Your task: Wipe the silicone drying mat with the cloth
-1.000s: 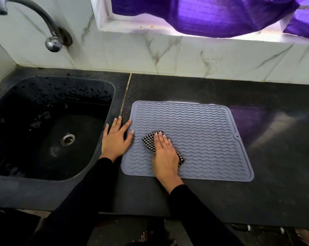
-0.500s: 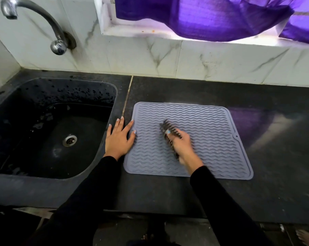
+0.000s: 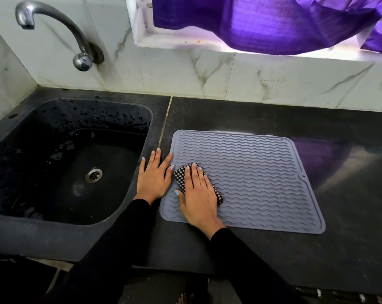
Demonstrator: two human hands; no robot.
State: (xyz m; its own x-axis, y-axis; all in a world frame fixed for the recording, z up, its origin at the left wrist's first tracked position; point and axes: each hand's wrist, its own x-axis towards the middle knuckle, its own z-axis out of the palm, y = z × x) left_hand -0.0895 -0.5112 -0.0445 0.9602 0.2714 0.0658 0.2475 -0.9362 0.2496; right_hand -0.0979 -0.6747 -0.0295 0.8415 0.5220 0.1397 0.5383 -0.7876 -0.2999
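A grey silicone drying mat [image 3: 251, 172] with wavy ridges lies flat on the black counter, right of the sink. A folded black-and-white checked cloth [image 3: 179, 176] sits on the mat's left part. My right hand [image 3: 197, 194] lies flat on the cloth with straight fingers, pressing it onto the mat. Most of the cloth is hidden under that hand. My left hand [image 3: 154, 176] rests flat beside it, fingers spread, on the counter strip at the mat's left edge, its thumb touching the mat.
A black sink [image 3: 65, 163] with a metal drain [image 3: 93, 174] fills the left side, under a curved metal tap [image 3: 54, 25]. Marble-look tiles [image 3: 229, 73] back the black counter [image 3: 350, 194]. A purple curtain [image 3: 273, 20] hangs at the window above.
My right hand swept the cloth out toward the mat's middle and has come back to the left part, flat on it. My left hand stayed at the mat's left edge.
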